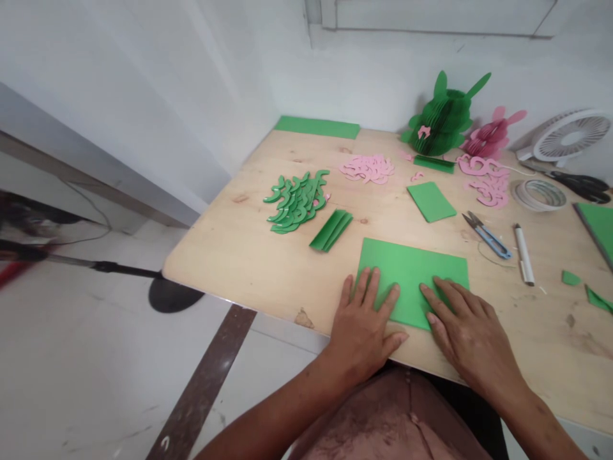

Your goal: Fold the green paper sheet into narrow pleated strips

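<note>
Smoothing seems underway: I read left hand (361, 326) and right hand (472, 332) splayed, gripping nothing, green sheet (410, 265) beneath their fingers; next move likely needs even pressure.

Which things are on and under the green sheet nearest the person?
The left hand and right hand lie partly on the sheet. Around it the table shows; what the sheet itself covers cannot be seen.

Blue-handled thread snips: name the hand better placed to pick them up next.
Right, likely: the right hand lies nearer the blue-handled thread snips, on their side of the green sheet; the left hand rests farther off.
</note>
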Tool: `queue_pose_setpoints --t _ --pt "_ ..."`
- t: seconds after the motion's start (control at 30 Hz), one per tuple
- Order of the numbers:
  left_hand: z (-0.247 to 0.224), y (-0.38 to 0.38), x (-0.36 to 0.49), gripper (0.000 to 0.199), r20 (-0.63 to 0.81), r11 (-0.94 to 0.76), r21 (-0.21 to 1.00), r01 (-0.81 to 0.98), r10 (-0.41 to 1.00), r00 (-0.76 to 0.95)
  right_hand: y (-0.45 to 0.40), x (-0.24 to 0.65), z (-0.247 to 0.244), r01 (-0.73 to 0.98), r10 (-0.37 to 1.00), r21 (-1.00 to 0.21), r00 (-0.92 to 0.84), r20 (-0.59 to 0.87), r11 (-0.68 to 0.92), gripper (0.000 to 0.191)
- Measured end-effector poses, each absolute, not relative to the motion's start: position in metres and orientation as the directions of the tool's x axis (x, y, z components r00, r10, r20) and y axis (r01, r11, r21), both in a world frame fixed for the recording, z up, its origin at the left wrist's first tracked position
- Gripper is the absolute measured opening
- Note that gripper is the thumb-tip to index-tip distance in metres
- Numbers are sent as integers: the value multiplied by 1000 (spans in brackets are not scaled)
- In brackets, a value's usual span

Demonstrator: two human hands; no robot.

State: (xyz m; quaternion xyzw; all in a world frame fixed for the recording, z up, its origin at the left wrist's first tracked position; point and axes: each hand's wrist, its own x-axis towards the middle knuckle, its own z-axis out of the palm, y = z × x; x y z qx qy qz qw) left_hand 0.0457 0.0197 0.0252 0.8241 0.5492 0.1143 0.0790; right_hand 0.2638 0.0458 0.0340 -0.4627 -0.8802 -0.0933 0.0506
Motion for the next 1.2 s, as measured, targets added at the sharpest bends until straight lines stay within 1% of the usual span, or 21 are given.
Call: queue_pose_setpoints --t 0.23,0.63,1.07,1.2 --pt "25 19 45 71 114 -385 236 892 923 369 46 264 35 821 801 122 -571 179 558 40" --pt "30 20 43 67 100 -385 284 878 923 372 47 265 33 820 801 123 -572 177 558 40" --pt "30 20 43 66 102 -384 270 883 923 370 46 263 35 824 806 116 -566 175 554 40" --pt "29 20 43 66 98 -384 286 878 923 371 46 263 37 825 808 119 -566 164 553 39"
